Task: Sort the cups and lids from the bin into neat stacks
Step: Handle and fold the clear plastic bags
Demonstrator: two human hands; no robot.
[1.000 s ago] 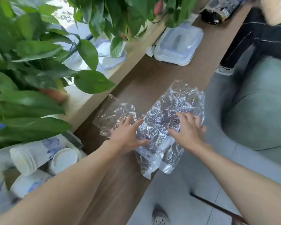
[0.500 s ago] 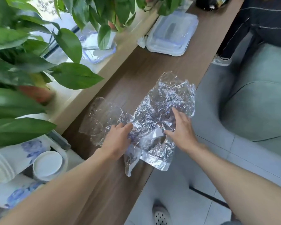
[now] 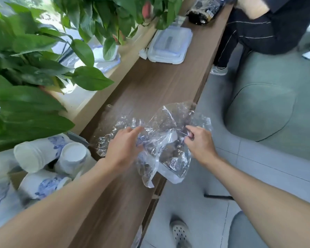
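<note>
Wood-grain counter (image 3: 150, 83) runs away from the camera along a window ledge, with grey floor tiles and a pale green seat on its open side. On it lies a crumpled clear plastic bag (image 3: 168, 140), and both hands are on that bag: the right hand (image 3: 200, 144) has its grip closed, thumb and fingers pinching a fold near the bag's upper right, while the left hand (image 3: 123, 145) rests on the bag's left part with the fingers loosely curled and the forefinger stretched out; whether it actually clamps the film cannot be told. One corner of the bag hangs over the counter's edge. Left of the bag, at the counter's near end, white paper cups with blue flower prints (image 3: 43, 153) lie tumbled on their sides in nested rows, one showing its white bottom. Broad green leaves of potted plants (image 3: 30, 72) hang over the cups and the ledge. Beyond the bag, further along the counter, sits a clear lidded plastic box (image 3: 170, 45), and past that a dark packet (image 3: 202, 11). Beside that far end, a person in dark striped clothing (image 3: 263, 25) sits.
</note>
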